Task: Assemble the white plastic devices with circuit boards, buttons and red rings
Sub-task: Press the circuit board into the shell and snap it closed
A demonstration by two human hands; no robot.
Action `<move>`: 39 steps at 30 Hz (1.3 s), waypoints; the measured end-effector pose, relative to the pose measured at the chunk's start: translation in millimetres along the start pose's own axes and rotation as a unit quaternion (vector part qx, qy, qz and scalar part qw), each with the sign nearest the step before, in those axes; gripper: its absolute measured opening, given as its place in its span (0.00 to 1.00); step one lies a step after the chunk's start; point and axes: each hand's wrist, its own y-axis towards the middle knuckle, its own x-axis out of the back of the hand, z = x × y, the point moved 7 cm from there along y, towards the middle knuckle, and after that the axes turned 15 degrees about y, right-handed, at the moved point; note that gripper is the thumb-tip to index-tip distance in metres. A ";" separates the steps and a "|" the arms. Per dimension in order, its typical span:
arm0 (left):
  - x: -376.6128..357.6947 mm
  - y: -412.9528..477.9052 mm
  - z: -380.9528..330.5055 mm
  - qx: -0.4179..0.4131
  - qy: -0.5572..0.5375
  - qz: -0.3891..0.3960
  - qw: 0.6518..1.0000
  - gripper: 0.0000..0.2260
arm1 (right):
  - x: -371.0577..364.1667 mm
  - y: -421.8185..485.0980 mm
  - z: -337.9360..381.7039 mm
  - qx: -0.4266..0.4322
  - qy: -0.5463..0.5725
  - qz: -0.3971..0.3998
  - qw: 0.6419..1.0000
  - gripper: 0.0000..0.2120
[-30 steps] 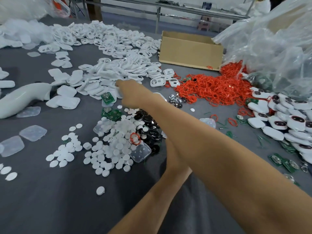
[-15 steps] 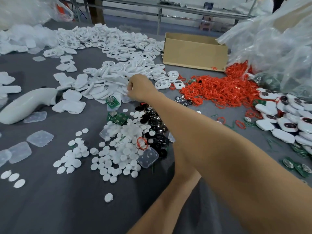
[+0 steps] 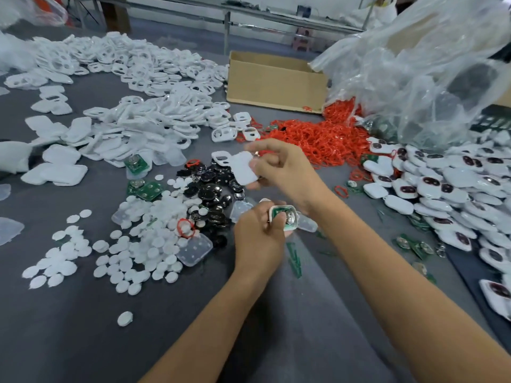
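Observation:
My left hand (image 3: 258,233) grips a white shell half with a green circuit board (image 3: 284,217) seated in it, held above the grey table. Just above it, my right hand (image 3: 282,168) pinches a plain white cover (image 3: 244,168) by its edge. White covers (image 3: 132,134) lie heaped at the back left. A pile of red rings (image 3: 318,139) spreads behind my right hand. White round buttons (image 3: 138,244) are scattered at the front left, black round parts (image 3: 210,192) beside them, and loose green boards (image 3: 143,189) nearby.
Finished white devices (image 3: 448,189) are stacked along the right side. A cardboard box (image 3: 273,81) stands at the back, with a large clear plastic bag (image 3: 428,64) to its right. Clear plastic inserts (image 3: 195,248) lie among the buttons. The grey table (image 3: 69,327) is bare in front.
My right hand has pulled back from the white cover pile toward me, now holding a cover. My left hand, hidden before behind the right arm, has come into view with the board-fitted shell.

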 end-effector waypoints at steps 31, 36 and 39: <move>-1.0 -6.0 -8.4 0.052 -0.075 0.038 0.995 0.11 | 81.0 -88.7 -21.0 0.022 0.146 -0.115 0.982 0.09; -3.0 -6.1 -9.5 0.053 -0.076 0.042 0.995 0.10 | 79.3 -89.4 -20.8 0.032 0.149 -0.116 0.981 0.10; -2.2 -5.5 -7.9 0.061 -0.092 0.044 0.993 0.09 | 73.5 -90.1 -21.3 0.037 0.099 -0.125 0.987 0.12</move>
